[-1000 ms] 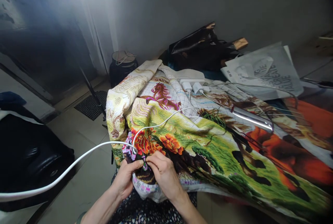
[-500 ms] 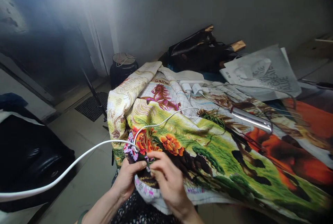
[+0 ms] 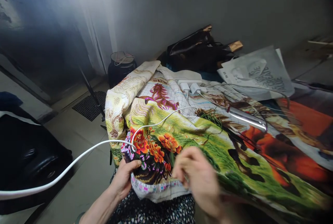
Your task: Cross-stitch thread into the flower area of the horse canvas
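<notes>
My left hand [image 3: 122, 179] grips the lower left edge of a large embroidered cloth [image 3: 158, 132], thumb on top and fingers underneath. Orange and pink flowers, green ground and horses are stitched on it. Over the lower middle of the cloth is my right hand [image 3: 200, 179], smeared by motion, with its fingers pinched together. Whatever they hold is too small and blurred to name. A white cable [image 3: 91, 150] loops in from the left and passes over the flowers just above my left hand. Dark green threads [image 3: 210, 115] lie bunched farther up the cloth.
White chargers [image 3: 194, 88] sit in a power strip on the cloth. To their right lies a shiny silver, long object [image 3: 247, 118]. Behind are a grey printed bag [image 3: 260, 73] and a black bag [image 3: 192, 48]. A black padded seat [image 3: 31, 161] stands at the left.
My right hand has moved right, away from my left hand and the flowers, and now blurs. The flowers it covered show. My left hand keeps its hold on the cloth edge.
</notes>
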`<state>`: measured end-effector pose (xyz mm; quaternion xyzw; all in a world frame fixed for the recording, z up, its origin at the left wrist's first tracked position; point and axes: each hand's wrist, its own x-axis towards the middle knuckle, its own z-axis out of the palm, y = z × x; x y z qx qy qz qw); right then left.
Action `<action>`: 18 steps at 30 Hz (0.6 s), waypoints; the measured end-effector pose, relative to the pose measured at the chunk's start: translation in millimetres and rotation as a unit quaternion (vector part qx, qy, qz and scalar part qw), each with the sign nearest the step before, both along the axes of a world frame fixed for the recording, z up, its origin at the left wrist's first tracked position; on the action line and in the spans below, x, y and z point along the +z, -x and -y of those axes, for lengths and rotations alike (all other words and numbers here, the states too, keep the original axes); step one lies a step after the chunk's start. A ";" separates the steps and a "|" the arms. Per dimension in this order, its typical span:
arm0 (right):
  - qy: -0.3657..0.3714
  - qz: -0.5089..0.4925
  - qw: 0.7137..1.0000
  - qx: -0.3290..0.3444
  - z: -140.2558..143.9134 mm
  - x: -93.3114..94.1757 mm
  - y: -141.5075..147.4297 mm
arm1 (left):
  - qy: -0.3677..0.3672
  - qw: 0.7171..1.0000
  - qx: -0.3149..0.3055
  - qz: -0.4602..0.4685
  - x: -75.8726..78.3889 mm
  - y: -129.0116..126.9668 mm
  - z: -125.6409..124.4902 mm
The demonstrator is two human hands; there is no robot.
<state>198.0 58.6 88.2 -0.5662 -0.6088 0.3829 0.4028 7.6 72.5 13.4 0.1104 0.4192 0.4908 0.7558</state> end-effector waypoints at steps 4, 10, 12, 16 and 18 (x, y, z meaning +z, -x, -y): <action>0.004 0.043 0.994 0.100 -15.0 -29.9 34.9 | 0.008 1.000 -0.001 -0.005 2.5 1.2 -0.3; -0.021 0.107 0.990 0.091 -15.6 -43.3 45.2 | 0.017 1.000 0.003 -0.009 3.6 2.0 -0.6; -0.016 0.116 0.989 0.094 -16.9 -42.0 45.1 | 0.015 1.000 0.002 -0.009 3.4 1.9 -0.8; -0.010 0.136 0.986 0.098 -19.6 -40.0 46.6 | 0.012 1.000 0.001 -0.012 2.8 2.4 -0.8; -0.009 0.153 0.983 0.098 -20.0 -39.5 47.5 | 0.011 1.000 0.003 -0.014 2.2 2.7 -0.6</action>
